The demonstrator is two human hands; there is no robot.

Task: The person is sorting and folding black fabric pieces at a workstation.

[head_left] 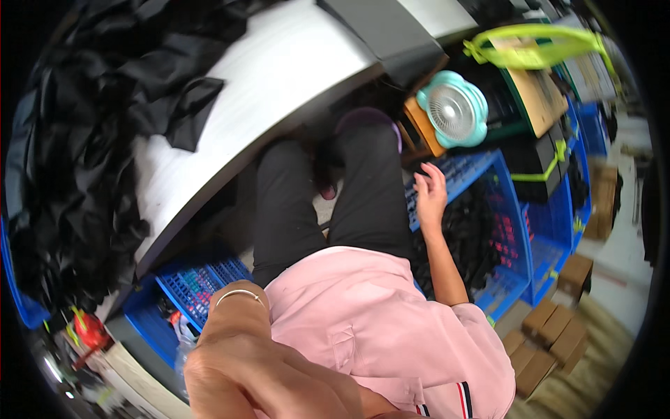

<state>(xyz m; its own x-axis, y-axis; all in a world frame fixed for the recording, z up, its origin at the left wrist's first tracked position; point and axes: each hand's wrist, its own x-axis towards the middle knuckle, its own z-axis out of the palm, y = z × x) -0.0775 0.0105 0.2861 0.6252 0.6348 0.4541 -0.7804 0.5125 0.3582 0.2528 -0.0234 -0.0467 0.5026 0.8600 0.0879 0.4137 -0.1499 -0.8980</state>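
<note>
Right hand [431, 190] is empty, fingers loosely curled beside the blue crate [515, 241] with black stuff [460, 241] in it. Left hand [262, 370] is right up by the camera, can't tell its grip. Black cloth [91, 133] is heaped on the table [293, 59]; can't tell what's done or left.

Softly shiny cloth [77, 140] is heaped on a smooth tabletop [293, 59]; right of the tabletop are seen a plastic fan [453, 112], plastic crate [514, 209] and matt cardboard boxes [555, 325].
</note>
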